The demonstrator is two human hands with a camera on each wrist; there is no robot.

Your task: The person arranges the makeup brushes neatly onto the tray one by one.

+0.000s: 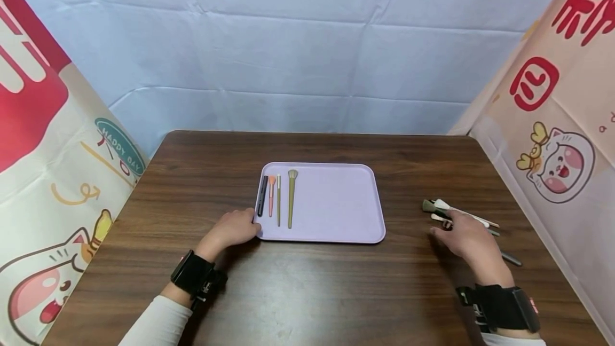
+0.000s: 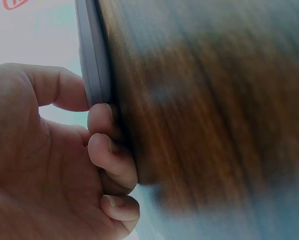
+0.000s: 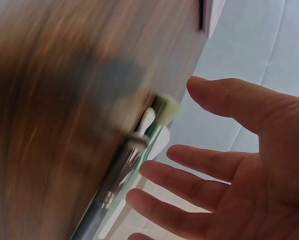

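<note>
A lilac tray [image 1: 336,204] lies mid-table. Along its left side, makeup brushes stand in a row: a black one [image 1: 262,196], a pink one [image 1: 271,197], a thin olive one [image 1: 278,202] and a wider olive one [image 1: 291,199]. My left hand [image 1: 234,227] pinches the tray's near left corner; in the left wrist view its fingers curl at the tray rim [image 2: 95,65]. My right hand [image 1: 466,236] hovers over a loose pile of brushes, fingers spread and holding nothing. That pile shows a green-bristled brush [image 3: 165,110] and a dark-handled brush [image 3: 122,172]; the hand partly hides it.
The brown wooden table [image 1: 317,287] extends around the tray. A pale blue cloth [image 1: 307,57] hangs behind it. Printed cloths with cartoon cats stand at the left [image 1: 43,218] and right [image 1: 543,186].
</note>
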